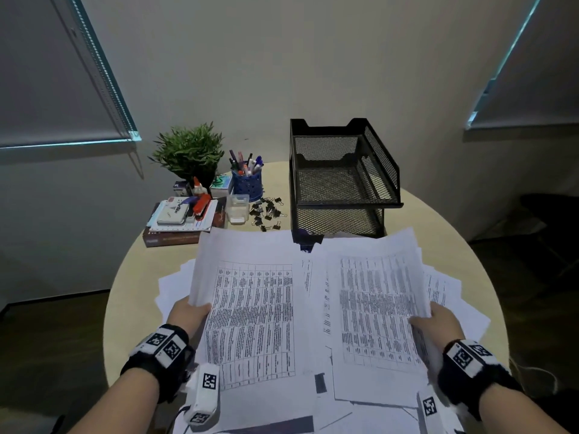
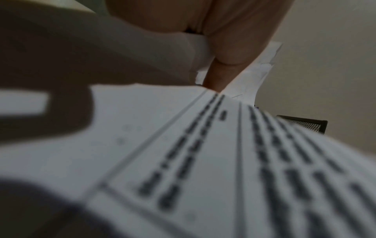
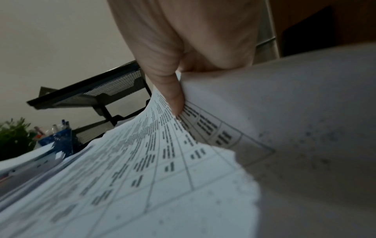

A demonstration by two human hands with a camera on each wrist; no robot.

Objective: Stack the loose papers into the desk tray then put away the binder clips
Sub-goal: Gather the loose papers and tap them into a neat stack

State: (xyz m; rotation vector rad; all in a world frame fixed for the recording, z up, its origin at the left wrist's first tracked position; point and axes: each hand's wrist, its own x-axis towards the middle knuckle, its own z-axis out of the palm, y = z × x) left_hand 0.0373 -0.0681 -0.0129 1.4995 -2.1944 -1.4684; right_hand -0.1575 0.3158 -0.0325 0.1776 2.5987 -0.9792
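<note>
White papers (image 1: 257, 311) between left hand (image 1: 191, 314) and right hand (image 1: 438, 324).

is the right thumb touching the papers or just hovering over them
Touching. In the right wrist view the thumb of the right hand presses down onto the printed papers, which bend up around it with no gap.

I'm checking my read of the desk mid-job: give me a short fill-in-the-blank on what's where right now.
1. The left hand and the right hand each hold a bundle of ____.
2. The binder clips lie loose on the table, to the ____ of the black mesh desk tray.
3. The tray's top tier holds ____ papers.
4. The pens stand in a ____ cup.

Missing words: papers; left; no; blue
</note>
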